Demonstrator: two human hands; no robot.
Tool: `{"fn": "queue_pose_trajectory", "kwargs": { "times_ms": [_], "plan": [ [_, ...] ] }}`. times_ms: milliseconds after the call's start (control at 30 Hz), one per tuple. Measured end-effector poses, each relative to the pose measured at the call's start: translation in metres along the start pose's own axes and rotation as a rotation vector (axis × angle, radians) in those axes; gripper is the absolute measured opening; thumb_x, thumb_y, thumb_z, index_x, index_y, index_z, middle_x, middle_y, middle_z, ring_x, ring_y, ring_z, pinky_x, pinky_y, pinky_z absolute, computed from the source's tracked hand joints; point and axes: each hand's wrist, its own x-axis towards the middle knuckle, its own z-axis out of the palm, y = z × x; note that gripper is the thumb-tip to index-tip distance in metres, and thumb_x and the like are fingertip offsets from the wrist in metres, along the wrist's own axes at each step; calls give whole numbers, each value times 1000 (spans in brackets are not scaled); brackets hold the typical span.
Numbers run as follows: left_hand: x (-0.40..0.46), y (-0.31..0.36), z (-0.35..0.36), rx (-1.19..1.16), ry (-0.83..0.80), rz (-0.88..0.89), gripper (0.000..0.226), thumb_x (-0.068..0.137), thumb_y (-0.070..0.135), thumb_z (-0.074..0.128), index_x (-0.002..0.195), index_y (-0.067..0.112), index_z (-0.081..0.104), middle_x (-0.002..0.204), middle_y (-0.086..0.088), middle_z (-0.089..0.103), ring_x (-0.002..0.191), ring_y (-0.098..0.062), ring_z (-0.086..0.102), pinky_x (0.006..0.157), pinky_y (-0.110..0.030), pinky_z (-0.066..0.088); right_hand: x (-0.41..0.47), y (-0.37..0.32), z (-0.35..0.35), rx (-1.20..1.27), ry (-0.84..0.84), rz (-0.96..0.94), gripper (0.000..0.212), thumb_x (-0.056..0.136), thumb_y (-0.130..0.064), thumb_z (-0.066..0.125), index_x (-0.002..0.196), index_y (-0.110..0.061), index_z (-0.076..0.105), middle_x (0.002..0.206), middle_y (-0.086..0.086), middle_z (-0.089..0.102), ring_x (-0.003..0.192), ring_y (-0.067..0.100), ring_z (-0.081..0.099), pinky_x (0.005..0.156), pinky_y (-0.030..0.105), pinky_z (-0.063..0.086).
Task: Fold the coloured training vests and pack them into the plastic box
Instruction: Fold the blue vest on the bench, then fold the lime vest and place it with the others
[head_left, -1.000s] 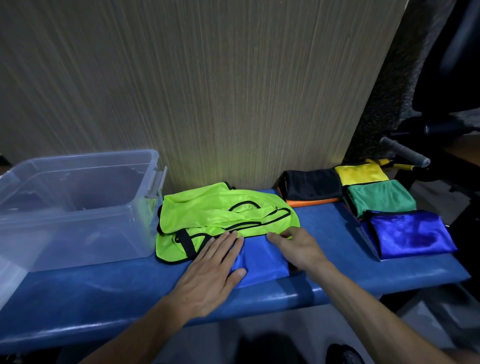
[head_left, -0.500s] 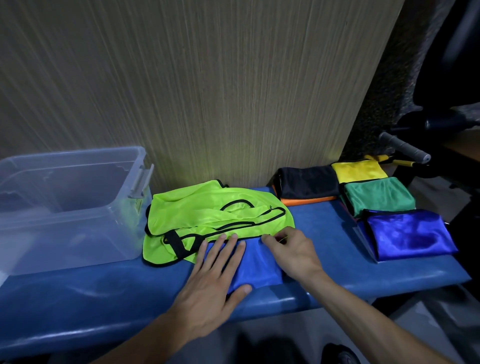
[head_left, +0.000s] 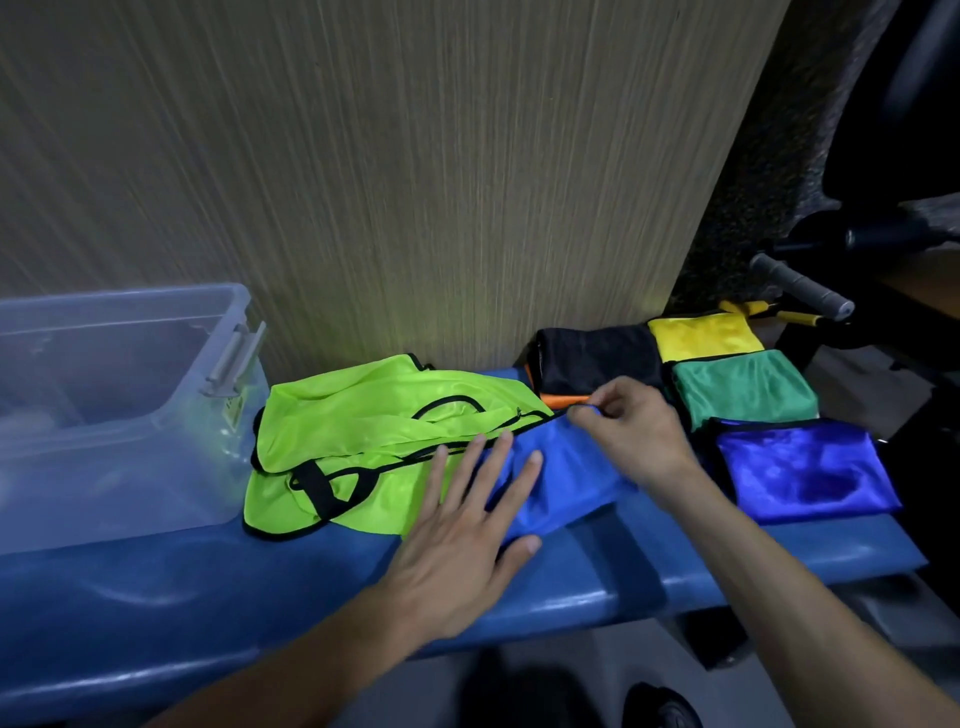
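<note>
A blue vest (head_left: 558, 480) lies on the blue bench (head_left: 208, 587), partly under a crumpled lime-green vest (head_left: 374, 431) with black trim. My left hand (head_left: 462, 540) presses flat on the blue vest with fingers spread. My right hand (head_left: 631, 431) pinches the blue vest's far right corner, lifted slightly off the bench. A clear plastic box (head_left: 104, 410) stands at the left end of the bench; its inside looks bare but is blurred. Folded vests lie at the right: black over orange (head_left: 592, 358), yellow (head_left: 704, 335), green (head_left: 743, 387) and shiny blue (head_left: 800, 467).
A wood-grain wall panel (head_left: 415, 182) rises directly behind the bench. Dark exercise equipment with a grey handle (head_left: 800, 286) stands at the far right. The bench's front edge runs just below my hands, with dark floor and a shoe (head_left: 660, 706) beneath.
My right hand has moved right and away along the blue vest's edge, drawing its corner out toward the black vest. The left hand stays pressed on the blue vest. The view shifted right.
</note>
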Motion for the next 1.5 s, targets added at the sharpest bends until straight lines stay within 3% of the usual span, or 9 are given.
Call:
{"fn": "queue_pose_trajectory", "kwargs": {
  "times_ms": [100,433,733,867,967,1100,1233,1400,1500],
  "plan": [
    [31,16,7,12,-17,51,70,104,58,24,163,28,1,171,-7,-3,156,-34,2,123,-60,10,22,10,-21,-61,97,-3,15,84,-28,76,87,-16,67,80,-6,69,85,19,67,77,31,50],
    [89,39,22,39,-80,57,61,103,41,22,161,28,7,170,-9,7,154,-37,12,123,-55,18,45,23,-27,-293,267,-127,25,95,-22,67,111,-5,60,103,16,63,94,36,59,77,36,41],
    [91,19,13,-42,-135,120,71,106,48,35,163,19,4,169,-6,-14,156,-22,-15,127,-43,0,20,-7,-14,-751,31,-150,43,93,-29,63,132,-17,50,133,8,46,118,36,50,91,46,49],
    [82,0,-13,-67,-171,62,92,99,59,46,161,10,0,168,-5,-17,156,-19,-13,127,-39,-1,1,-14,5,-781,-245,-186,44,97,-43,54,135,-21,51,139,5,44,127,33,44,100,45,46],
    [68,-18,-24,-45,-261,-30,93,94,64,50,161,15,8,170,-4,2,156,-24,7,126,-43,12,-7,-7,18,-819,-418,-123,61,96,-56,52,146,-22,39,154,4,31,141,33,31,109,50,37],
    [55,-31,-36,30,-265,-67,41,98,50,50,127,21,47,131,2,55,120,-24,52,96,-39,45,-7,4,28,-788,-366,-121,63,96,-52,54,148,-22,34,155,2,28,145,32,24,109,55,36],
    [45,-42,-47,104,-261,-97,23,98,36,52,115,21,53,116,3,59,108,-24,57,82,-36,45,-2,14,29,-766,-259,-148,52,98,-41,53,144,-23,37,149,-1,36,140,29,29,107,56,39],
    [24,-68,-57,17,-264,-101,25,98,51,51,101,26,52,112,7,58,110,-18,55,78,-33,44,-3,11,30,-761,-241,-181,62,98,-54,51,149,-22,36,154,1,32,142,31,29,112,52,35],
    [11,-84,-57,-63,-215,-133,32,97,56,52,99,24,55,103,9,59,103,-18,56,81,-39,50,-8,4,32,-638,-265,-368,69,91,-48,61,151,-24,37,153,1,36,145,28,30,116,48,32]
  ]
}}
